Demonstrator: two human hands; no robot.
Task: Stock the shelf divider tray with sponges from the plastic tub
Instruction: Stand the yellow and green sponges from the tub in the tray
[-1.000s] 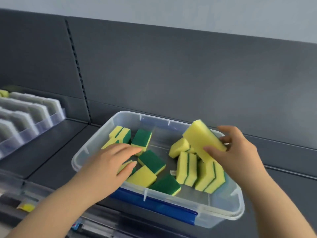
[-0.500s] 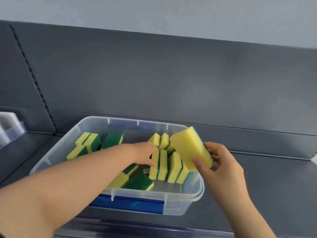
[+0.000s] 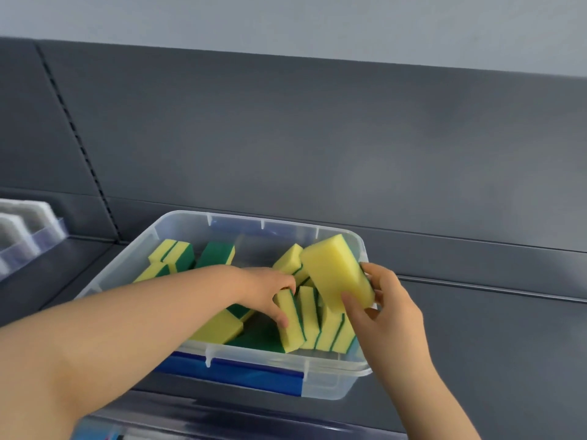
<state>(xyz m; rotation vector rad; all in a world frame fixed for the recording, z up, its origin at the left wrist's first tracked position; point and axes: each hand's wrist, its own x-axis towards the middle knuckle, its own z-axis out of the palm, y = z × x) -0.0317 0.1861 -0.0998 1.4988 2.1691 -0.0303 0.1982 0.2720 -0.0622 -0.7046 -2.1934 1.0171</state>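
Note:
A clear plastic tub [image 3: 178,225] with a blue strip along its front sits on the dark shelf and holds several yellow-and-green sponges. My right hand [image 3: 386,308] holds one yellow sponge [image 3: 336,273] tilted above the tub's right side. My left hand [image 3: 268,289] reaches across into the tub, its thumb and fingers closed around an upright sponge [image 3: 290,325] at the left end of a standing row. The shelf divider tray [image 3: 30,235] shows only partly at the far left edge.
Grey shelf back panels rise behind the tub, with a slotted upright [image 3: 79,144] at the left. Bare dark shelf [image 3: 492,328] extends to the right of the tub. A clear shelf-edge strip [image 3: 222,420] runs along the front.
The view swung right, so the divider tray slid to the left edge. My left hand crossed the tub from the flat sponges to the upright row and took hold of one. My right hand kept its sponge.

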